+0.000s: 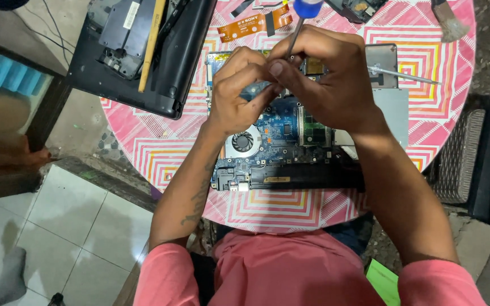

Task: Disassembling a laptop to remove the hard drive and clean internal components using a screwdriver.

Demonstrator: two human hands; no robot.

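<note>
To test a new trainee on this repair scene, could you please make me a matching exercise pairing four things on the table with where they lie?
Things:
1. screwdriver
2. cooling fan
3. black laptop shell
4. orange ribbon cable

Places:
A. at the table's left edge, a yellowish stick lying on it
B. on the blue circuit board, just below the left hand
C. flat on the patterned cloth, above the hands
D. upright in the right hand, blue handle on top

Pairs: 1-D, 2-B, 3-A, 4-C
</note>
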